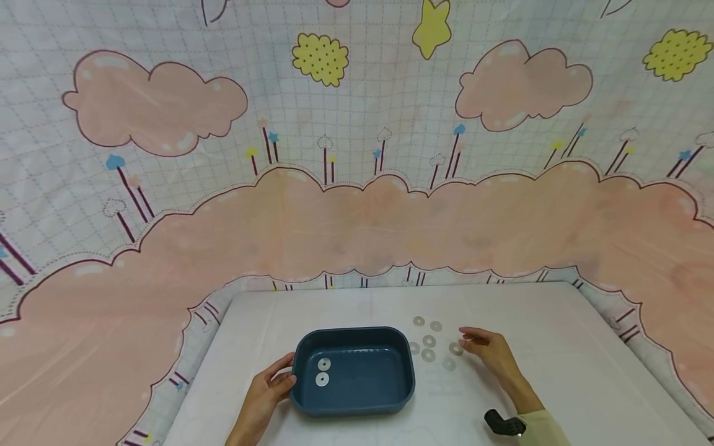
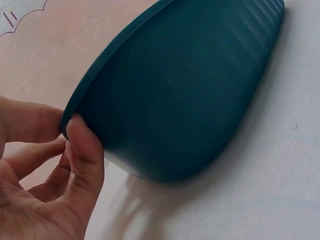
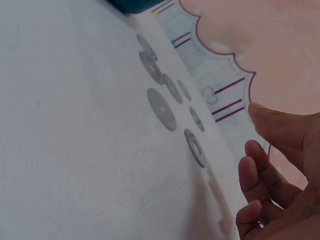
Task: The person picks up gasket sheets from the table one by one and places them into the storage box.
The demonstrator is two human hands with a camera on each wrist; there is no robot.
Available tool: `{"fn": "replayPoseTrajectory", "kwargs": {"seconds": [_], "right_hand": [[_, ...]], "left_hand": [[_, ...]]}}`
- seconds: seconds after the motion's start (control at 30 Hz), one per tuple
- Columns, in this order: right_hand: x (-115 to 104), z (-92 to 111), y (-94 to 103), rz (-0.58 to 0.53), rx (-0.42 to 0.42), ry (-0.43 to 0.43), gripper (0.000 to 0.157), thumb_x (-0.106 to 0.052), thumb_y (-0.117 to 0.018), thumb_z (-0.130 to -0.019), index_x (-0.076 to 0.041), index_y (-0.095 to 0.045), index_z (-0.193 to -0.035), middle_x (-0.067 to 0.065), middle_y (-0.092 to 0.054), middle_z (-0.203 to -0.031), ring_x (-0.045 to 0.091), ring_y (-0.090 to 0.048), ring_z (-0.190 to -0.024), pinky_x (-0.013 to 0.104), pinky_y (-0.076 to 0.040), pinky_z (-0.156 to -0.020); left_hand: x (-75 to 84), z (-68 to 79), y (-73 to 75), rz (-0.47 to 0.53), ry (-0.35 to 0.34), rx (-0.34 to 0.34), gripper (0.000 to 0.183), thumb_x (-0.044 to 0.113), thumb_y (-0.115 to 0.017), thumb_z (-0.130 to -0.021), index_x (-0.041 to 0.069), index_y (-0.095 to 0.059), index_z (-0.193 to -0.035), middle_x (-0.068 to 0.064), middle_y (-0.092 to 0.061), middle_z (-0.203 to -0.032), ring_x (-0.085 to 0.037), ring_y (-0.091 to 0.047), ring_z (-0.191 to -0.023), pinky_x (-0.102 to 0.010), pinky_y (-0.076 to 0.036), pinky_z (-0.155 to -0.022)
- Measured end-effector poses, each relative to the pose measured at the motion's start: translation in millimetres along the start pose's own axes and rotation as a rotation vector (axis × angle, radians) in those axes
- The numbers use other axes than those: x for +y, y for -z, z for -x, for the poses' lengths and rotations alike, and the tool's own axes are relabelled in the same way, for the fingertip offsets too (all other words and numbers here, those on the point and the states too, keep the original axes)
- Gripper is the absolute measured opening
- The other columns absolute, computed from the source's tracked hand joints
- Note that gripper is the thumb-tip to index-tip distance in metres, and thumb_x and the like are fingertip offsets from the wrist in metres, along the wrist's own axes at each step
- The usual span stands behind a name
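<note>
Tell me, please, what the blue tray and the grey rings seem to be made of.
Blue tray: likely moulded plastic, smooth and satin; its walls look seamless, with a soft sheen. Grey rings: perhaps dull metal, from their flat grey faces; plastic is possible.

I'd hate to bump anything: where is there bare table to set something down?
Free: the white tabletop right of the right forearm, the strip beyond the blue tray, and left of the left forearm. Crowded: between tray and right fingers, where pale rings lie.
</note>
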State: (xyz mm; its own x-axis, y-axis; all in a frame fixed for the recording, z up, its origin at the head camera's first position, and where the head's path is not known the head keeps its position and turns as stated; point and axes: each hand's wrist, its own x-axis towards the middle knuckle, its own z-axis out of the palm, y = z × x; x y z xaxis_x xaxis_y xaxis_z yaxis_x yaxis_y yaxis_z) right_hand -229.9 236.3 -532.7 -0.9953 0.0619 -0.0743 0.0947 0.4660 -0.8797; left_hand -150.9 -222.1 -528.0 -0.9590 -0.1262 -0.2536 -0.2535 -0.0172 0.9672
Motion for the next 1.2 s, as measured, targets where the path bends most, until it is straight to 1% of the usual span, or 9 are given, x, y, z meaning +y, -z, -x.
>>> {"fn": "replayPoseTrajectory", "kwargs": {"seconds": [0.2, 0.43, 0.63, 0.87, 1.03, 1.2], "right_hand": [[8.4, -4.7, -1.4, 0.059, 0.007, 0.018, 0.035, -0.017, -0.072, -0.087, -0.006, -0.07, -0.12, 0.01, -0.067, -0.107, 0.012, -0.055, -0.086, 0.022, -0.045, -0.072], [14.1, -7.2, -4.3, 0.131, 0.011, 0.055, 0.033, -0.017, -0.074, -0.086, -0.005, -0.072, -0.116, 0.011, -0.066, -0.104, 0.015, -0.053, -0.084, 0.024, -0.044, -0.071], [18.0, -8.3, -6.7, 0.189, 0.021, 0.066, 0.032, -0.017, -0.076, -0.084, -0.006, -0.073, -0.114, 0.008, -0.065, -0.096, 0.015, -0.049, -0.08, 0.025, -0.04, -0.068], [18.4, -7.3, -8.5, 0.231, 0.035, 0.078, 0.035, -0.019, -0.079, -0.08, -0.006, -0.074, -0.112, 0.009, -0.065, -0.096, 0.017, -0.049, -0.082, 0.029, -0.039, -0.07], [17.0, -5.8, -10.2, 0.257, 0.045, 0.066, 0.034, -0.018, -0.078, -0.079, -0.008, -0.074, -0.112, 0.01, -0.065, -0.099, 0.017, -0.049, -0.083, 0.028, -0.039, -0.07], [13.7, -5.9, -11.8, 0.3, 0.051, 0.092, 0.034, -0.018, -0.08, -0.078, -0.007, -0.075, -0.11, 0.012, -0.066, -0.102, 0.017, -0.052, -0.083, 0.028, -0.04, -0.07]], "left_hand": [[-1.8, -1.3, 0.8, 0.002, 0.004, 0.003, 0.054, -0.001, -0.06, -0.093, 0.0, -0.046, -0.144, -0.019, -0.05, -0.137, -0.02, -0.062, -0.103, -0.032, -0.056, -0.081], [-2.7, -1.6, 0.4, 0.008, 0.004, 0.003, 0.054, -0.002, -0.059, -0.093, 0.0, -0.045, -0.145, -0.019, -0.05, -0.137, -0.019, -0.062, -0.102, -0.033, -0.056, -0.08], [-0.9, -0.8, -1.3, 0.001, -0.003, 0.001, 0.054, -0.001, -0.06, -0.092, -0.001, -0.046, -0.144, -0.02, -0.05, -0.137, -0.019, -0.063, -0.102, -0.033, -0.057, -0.08], [0.0, 0.5, -1.9, 0.007, -0.005, 0.0, 0.053, -0.002, -0.06, -0.093, -0.002, -0.046, -0.144, -0.02, -0.051, -0.136, -0.021, -0.062, -0.102, -0.033, -0.057, -0.08], [-0.4, 0.8, -1.9, 0.008, -0.003, 0.004, 0.053, -0.002, -0.059, -0.093, -0.002, -0.046, -0.144, -0.02, -0.051, -0.137, -0.021, -0.062, -0.102, -0.032, -0.057, -0.08], [0.9, 1.7, -1.8, 0.006, -0.005, 0.009, 0.052, -0.003, -0.059, -0.093, -0.002, -0.046, -0.144, -0.021, -0.051, -0.137, -0.02, -0.062, -0.102, -0.032, -0.056, -0.079]]}}
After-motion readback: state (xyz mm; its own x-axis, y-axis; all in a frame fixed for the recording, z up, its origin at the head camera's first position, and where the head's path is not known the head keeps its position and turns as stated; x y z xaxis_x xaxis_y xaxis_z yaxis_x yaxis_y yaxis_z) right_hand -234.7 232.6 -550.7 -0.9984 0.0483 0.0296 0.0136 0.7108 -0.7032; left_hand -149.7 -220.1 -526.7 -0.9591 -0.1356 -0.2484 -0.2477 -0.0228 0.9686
